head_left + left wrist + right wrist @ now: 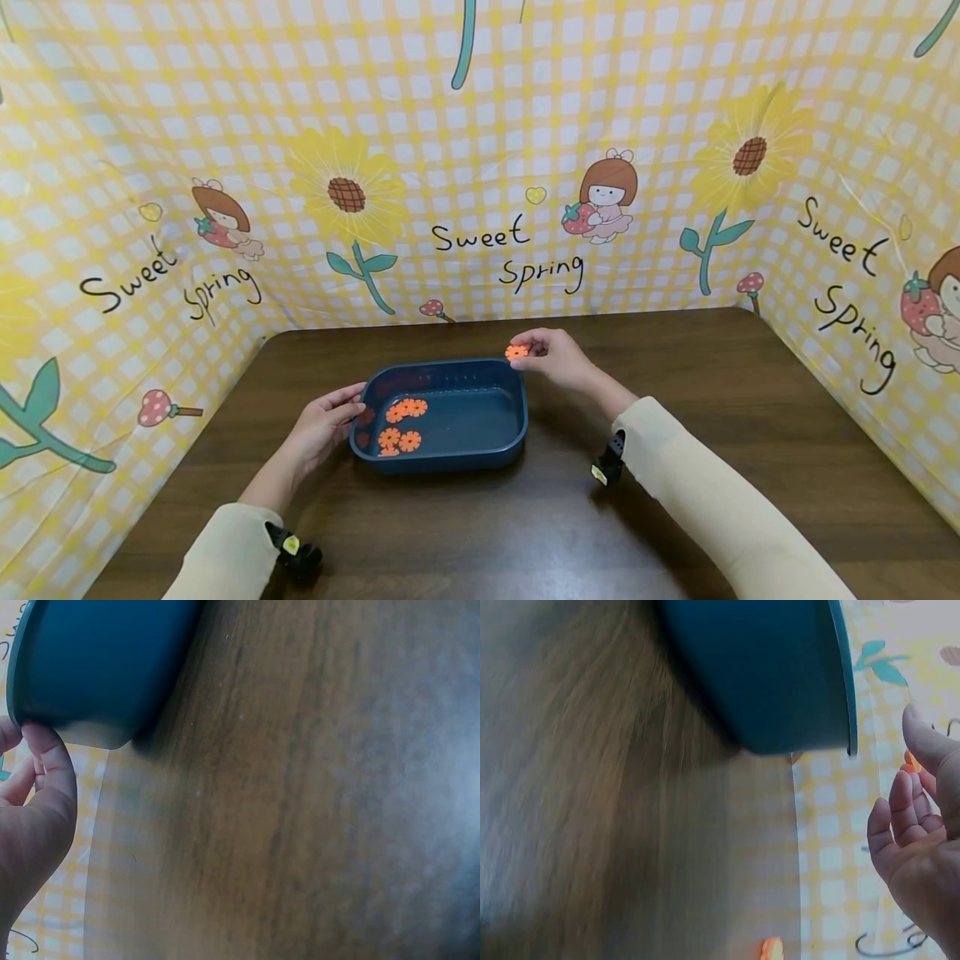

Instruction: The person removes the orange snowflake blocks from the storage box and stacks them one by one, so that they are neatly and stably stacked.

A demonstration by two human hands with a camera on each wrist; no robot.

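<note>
A dark blue rectangular basin (450, 462) rests on the brown table. My left hand (318, 425) grips its left rim, and the left wrist view shows the thumb (51, 754) against the wall. My right hand (558, 360) is raised by the far right corner of the basin. Between thumb and fingers it pinches an orange flower-shaped disc (516, 352), which is mostly hidden by the fingers in the right wrist view. Several more orange flower-shaped discs (409, 441) lie on the left side of the basin's floor, in two clusters.
Another orange piece (772, 949) lies on the table near my right wrist. A yellow checked cloth (480, 150) with flowers and lettering stands around the table's back and sides. Both sleeves carry small black wrist cameras (609, 458).
</note>
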